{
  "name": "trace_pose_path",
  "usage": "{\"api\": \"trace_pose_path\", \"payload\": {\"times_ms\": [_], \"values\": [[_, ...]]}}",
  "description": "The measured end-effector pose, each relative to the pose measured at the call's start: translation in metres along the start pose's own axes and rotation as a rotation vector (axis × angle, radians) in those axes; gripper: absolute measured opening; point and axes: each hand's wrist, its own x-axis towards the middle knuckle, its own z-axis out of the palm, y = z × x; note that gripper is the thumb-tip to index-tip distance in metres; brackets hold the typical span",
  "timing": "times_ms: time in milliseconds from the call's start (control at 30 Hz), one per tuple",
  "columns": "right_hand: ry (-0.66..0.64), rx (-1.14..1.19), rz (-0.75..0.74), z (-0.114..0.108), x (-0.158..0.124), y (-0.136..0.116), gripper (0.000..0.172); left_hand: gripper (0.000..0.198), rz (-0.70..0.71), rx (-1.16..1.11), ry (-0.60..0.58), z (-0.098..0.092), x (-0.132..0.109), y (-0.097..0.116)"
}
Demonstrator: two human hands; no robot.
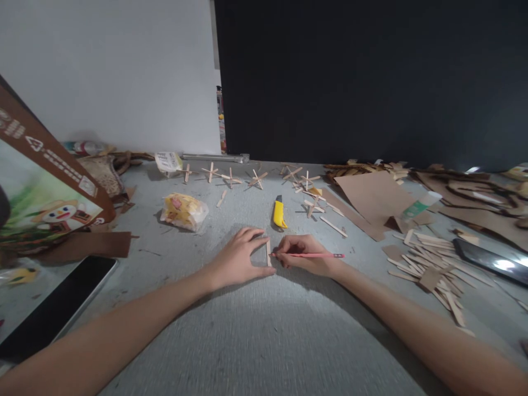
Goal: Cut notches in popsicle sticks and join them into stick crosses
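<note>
A short wooden craft stick (268, 252) lies on the grey table, pointing away from me. My left hand (236, 257) pins it, with fingertips at its far end and the thumb by its near end. In my right hand (307, 254), closed in a writing grip, is a red pencil (317, 255) whose tip meets the stick's right side. Just beyond the hands rests a yellow utility knife (279, 213). Farther back stand several small crossed-stick pieces (257, 179) in a row.
At the right are a pile of craft sticks (437, 269), a glue stick (421, 205), brown cardboard (373, 198) and a dark shiny object (490, 261). To the left are a phone (58, 305), a printed bag (53, 192) and a yellow wrapped packet (184, 212).
</note>
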Motion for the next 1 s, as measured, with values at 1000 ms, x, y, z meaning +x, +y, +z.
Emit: {"api": "trace_pose_path", "payload": {"times_ms": [1000], "values": [[-0.004, -0.015, -0.009, 0.0004, -0.0005, -0.003, 0.037, 0.072, 0.01, 0.023, -0.009, 0.001, 0.0002, -0.0013]]}}
